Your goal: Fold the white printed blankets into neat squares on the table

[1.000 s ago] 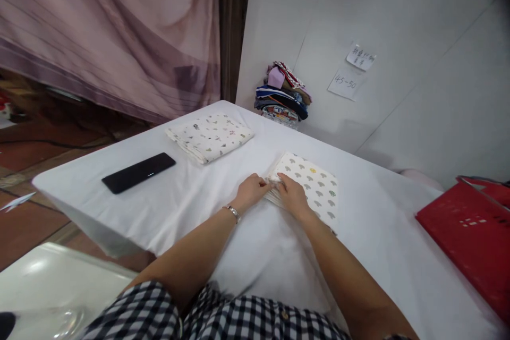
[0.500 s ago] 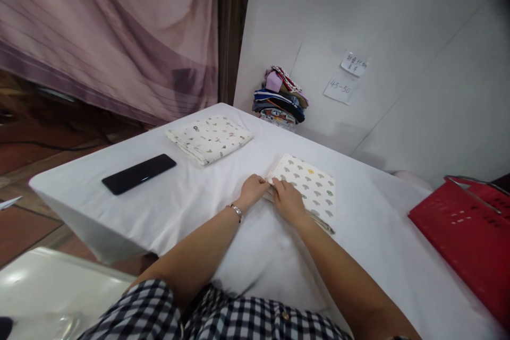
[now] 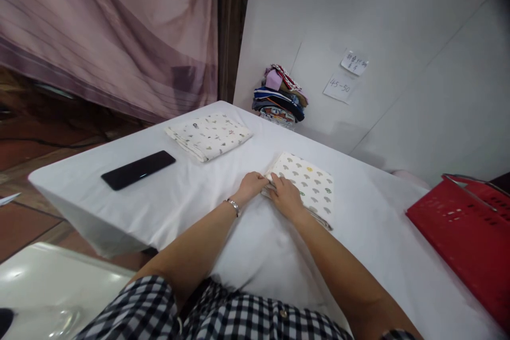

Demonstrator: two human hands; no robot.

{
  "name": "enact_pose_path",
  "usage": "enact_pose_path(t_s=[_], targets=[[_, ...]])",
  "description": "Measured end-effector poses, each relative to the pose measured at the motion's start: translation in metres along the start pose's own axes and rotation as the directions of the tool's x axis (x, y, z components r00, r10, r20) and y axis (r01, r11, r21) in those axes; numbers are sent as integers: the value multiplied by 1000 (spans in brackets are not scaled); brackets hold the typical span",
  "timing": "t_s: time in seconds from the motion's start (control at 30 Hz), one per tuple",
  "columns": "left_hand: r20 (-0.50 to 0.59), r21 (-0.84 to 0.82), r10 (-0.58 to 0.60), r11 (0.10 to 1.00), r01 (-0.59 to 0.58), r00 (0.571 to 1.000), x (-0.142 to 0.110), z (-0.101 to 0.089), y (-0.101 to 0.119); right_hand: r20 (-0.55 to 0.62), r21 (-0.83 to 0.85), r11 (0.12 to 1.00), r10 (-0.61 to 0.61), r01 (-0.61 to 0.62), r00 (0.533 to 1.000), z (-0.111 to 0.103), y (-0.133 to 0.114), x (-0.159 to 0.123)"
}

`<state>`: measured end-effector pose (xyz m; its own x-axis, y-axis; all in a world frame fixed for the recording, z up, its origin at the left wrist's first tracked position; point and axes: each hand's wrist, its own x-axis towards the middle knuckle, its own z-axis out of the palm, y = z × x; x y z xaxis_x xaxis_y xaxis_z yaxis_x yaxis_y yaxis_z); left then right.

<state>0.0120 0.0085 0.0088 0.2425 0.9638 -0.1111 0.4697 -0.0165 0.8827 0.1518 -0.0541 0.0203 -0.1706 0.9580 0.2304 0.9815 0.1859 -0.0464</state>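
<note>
Mostly beyond both hands (image 3: 252, 185) (image 3: 286, 197) (but touching them), folded printed cloth (image 3: 314, 183).

Table (image 3: 370, 223), one, white-draped. Black phone (image 3: 138, 170), one, lies flat near the left corner. Red basket (image 3: 458, 239), one, perforated, stands along the right edge (whether on the table or beside it cannot be told). Folded garments (image 3: 279, 98), one stack, mixed colours, beyond the far edge, near the far corner. Paper notes (image 3: 354, 62), two, handwritten, on the grey wall (image 3: 406, 26); the lower reads "45-50". Pink curtain (image 3: 139, 26), hangs beyond the left edge. Floor (image 3: 27, 223), reddish tile.
</note>
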Motion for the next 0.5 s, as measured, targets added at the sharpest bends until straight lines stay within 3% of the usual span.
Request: enact_pose_path(t_s=[0.13, 0.3, 0.4, 0.5], targets=[[-3, -19, 41, 999, -41, 999, 4, -8, -5, -29, 100, 994, 43, -40, 999, 3, 7, 5], [-110, 247, 144, 962, -113, 984, 5, -21, -8, -58, 218, 971, 113, -98, 992, 5, 14, 10], [-36, 351, 107, 932, -88, 994, 0, -20, -5, -104, 245, 963, 145, -116, 984, 5, 13, 8], [34, 399, 68, 914, -76, 997, -5, -15, -2, -117, 205, 976, 103, -77, 988, 5, 8, 6]])
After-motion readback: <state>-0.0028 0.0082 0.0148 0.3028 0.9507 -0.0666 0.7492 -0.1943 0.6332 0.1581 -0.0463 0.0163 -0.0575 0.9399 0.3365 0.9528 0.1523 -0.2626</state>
